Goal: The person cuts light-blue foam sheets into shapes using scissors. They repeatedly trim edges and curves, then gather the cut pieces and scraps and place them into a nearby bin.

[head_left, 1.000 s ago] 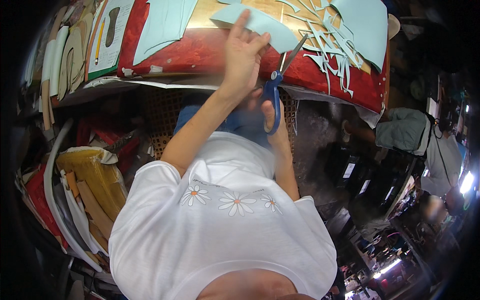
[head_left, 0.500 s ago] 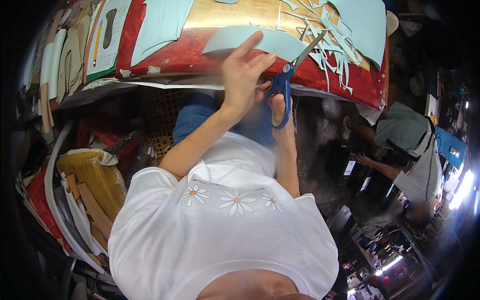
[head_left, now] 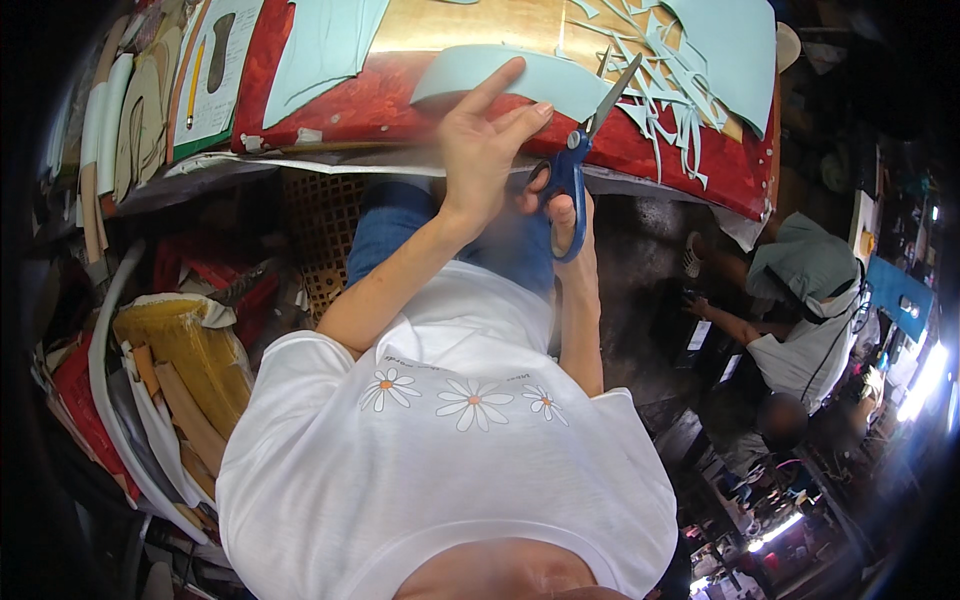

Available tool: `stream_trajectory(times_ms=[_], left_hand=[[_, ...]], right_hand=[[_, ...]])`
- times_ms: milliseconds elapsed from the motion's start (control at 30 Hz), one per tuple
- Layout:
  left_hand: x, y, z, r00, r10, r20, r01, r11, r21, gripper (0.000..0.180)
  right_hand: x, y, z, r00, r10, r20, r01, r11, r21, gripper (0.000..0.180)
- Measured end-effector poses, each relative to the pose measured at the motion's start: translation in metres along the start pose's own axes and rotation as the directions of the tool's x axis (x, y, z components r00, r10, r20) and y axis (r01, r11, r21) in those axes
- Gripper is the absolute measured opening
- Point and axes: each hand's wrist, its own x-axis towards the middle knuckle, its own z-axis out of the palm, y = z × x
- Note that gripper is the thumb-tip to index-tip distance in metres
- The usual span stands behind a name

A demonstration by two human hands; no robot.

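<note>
My left hand (head_left: 485, 145) rests on a curved pale blue-green cut piece of sheet (head_left: 520, 75) at the near edge of the red and gold table (head_left: 380, 105), fingers spread and pointing up. My right hand (head_left: 562, 205) grips blue-handled scissors (head_left: 585, 140), the blades raised and a little apart, their tips close to the right end of that piece. Both forearms rise from my white flower-print shirt.
A heap of thin pale offcut strips (head_left: 660, 85) and larger sheets (head_left: 735, 50) lie at the table's right. A card with a pencil (head_left: 205, 70) lies at the left. Stacked boards and bags (head_left: 170, 380) crowd my left. A seated person (head_left: 800, 310) is at the right.
My hands and the pale piece have come down from the table top toward its near edge. The scissors have tilted up, with the blades now pointing at the piece's right end.
</note>
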Motion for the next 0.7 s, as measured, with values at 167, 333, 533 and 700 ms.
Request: stream_trajectory(times_ms=[167, 333, 533, 700], left_hand=[[0.007, 0.002, -0.004, 1.000, -0.009, -0.013, 0.008, 1.000, -0.003, 0.051], [0.021, 0.012, -0.020, 0.996, -0.002, 0.092, -0.010, 0.993, 0.121, 0.049], [0.034, 0.025, -0.036, 0.971, -0.010, 0.237, -0.057, 0.960, 0.273, 0.045], [0.042, 0.035, -0.047, 0.936, -0.061, 0.346, -0.098, 0.901, 0.423, 0.044]], right_hand=[[-0.005, -0.002, -0.010, 0.998, 0.065, 0.010, -0.065, 0.998, -0.008, 0.066], [-0.012, -0.011, -0.030, 0.984, 0.172, 0.054, -0.169, 0.984, -0.053, 0.057], [-0.016, -0.022, -0.055, 0.957, 0.247, 0.150, -0.216, 0.956, -0.196, 0.049], [-0.019, -0.032, -0.066, 0.926, 0.348, 0.149, -0.298, 0.913, -0.278, 0.045]])
